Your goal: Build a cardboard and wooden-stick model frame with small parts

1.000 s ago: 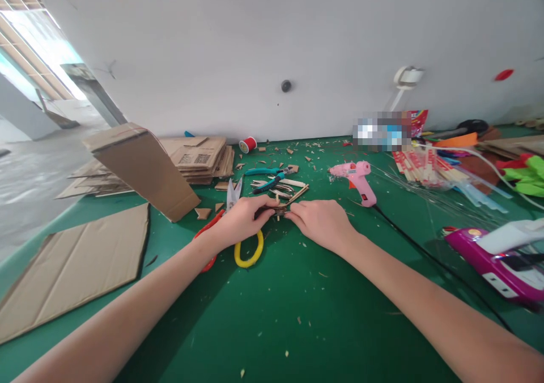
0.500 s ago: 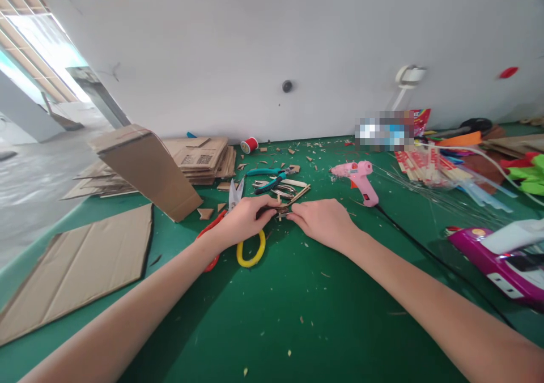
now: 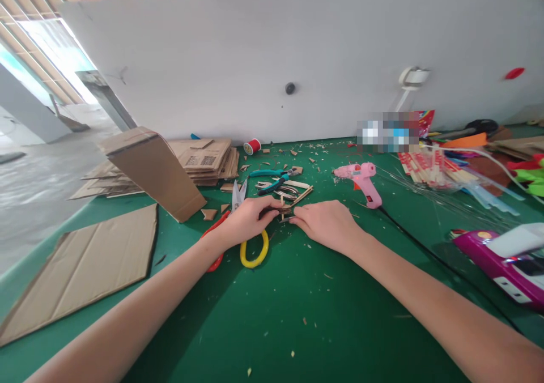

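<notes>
My left hand [image 3: 250, 218] is closed in a pinch on a small piece made of thin wooden sticks [image 3: 282, 202], just above the green table. Close beside it, the fingertips of my right hand [image 3: 325, 224] are pressed together on a small, thin greyish blade-like piece [image 3: 287, 220]. Its tip meets the stick piece, and my fingers hide the rest. Under my left wrist lie scissors [image 3: 255, 249] with one red and one yellow handle, blades pointing away. Just beyond my hands are teal-handled pliers [image 3: 274, 183] and some loose metal tools [image 3: 289, 191].
A pink glue gun [image 3: 360, 180] lies to the right, its black cord running toward me. A tilted cardboard box [image 3: 159, 173], a flat cardboard sheet [image 3: 85, 267] and stacked cardboard [image 3: 208, 159] occupy the left. A purple iron-like device [image 3: 488, 252] stands at the right edge.
The whole view has shifted slightly. Both hands stay close together on the small stick piece; the greyish piece at my right fingertips shows a little lower and more clearly.
</notes>
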Action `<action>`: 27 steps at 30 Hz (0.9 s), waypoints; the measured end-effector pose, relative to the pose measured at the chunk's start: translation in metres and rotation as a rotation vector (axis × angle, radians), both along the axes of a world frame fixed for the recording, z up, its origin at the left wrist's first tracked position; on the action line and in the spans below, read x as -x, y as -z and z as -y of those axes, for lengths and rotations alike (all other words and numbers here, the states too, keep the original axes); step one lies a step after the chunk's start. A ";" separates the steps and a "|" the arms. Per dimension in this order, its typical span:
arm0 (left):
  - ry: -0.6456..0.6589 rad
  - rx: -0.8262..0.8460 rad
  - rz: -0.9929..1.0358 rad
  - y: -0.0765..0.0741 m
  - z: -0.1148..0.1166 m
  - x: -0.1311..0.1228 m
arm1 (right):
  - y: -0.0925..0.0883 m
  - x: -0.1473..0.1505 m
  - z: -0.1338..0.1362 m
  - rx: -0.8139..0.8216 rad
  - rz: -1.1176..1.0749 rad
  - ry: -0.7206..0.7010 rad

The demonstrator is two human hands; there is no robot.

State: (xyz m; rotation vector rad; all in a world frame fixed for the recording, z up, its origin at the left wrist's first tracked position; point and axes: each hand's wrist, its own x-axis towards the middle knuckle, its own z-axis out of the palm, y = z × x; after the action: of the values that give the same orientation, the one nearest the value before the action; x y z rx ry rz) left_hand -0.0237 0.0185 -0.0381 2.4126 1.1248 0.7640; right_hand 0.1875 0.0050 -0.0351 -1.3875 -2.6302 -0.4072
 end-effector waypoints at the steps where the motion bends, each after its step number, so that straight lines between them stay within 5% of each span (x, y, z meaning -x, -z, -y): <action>1: 0.001 0.000 0.000 0.000 0.000 0.000 | 0.000 0.000 0.001 -0.012 -0.005 0.008; 27: 0.002 -0.001 -0.005 0.001 -0.001 0.000 | 0.000 0.001 0.000 -0.028 -0.004 0.023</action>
State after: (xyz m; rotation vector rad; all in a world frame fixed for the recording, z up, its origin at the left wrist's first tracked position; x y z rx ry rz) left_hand -0.0240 0.0196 -0.0393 2.4172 1.1239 0.7588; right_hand 0.1866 0.0049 -0.0353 -1.4103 -2.5969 -0.4424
